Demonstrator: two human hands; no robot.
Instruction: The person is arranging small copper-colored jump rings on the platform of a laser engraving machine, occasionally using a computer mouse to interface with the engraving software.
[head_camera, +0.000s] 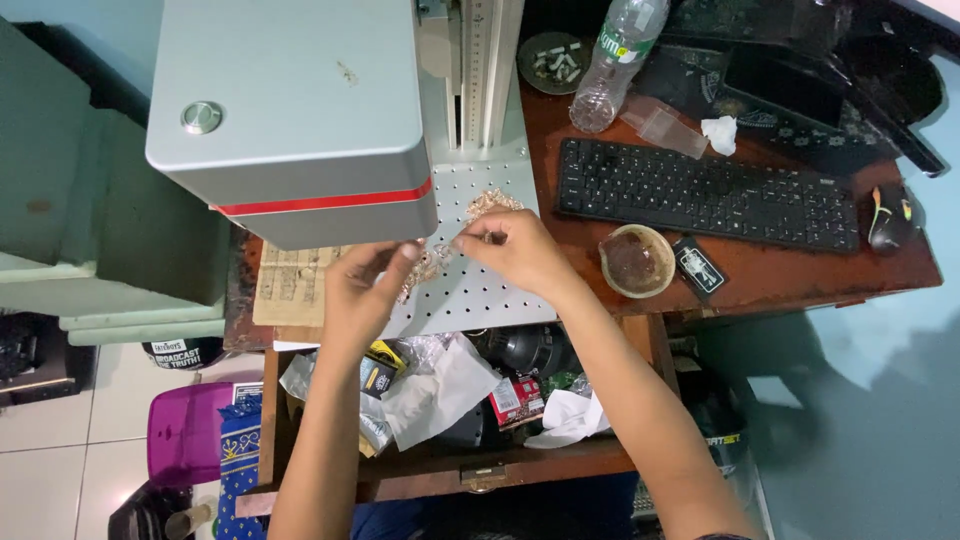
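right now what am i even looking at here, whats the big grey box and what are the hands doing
This is one view from a camera worn on a person's head, looking down at their own hands. The grey box with a red stripe is the head of a machine on a column, hanging over a white perforated plate. The left hand and right hand pinch small pale, shiny pieces lying on that plate. To the right on the wooden desk lie a black keyboard, a small bowl and a plastic bottle. An open drawer of clutter sits below.
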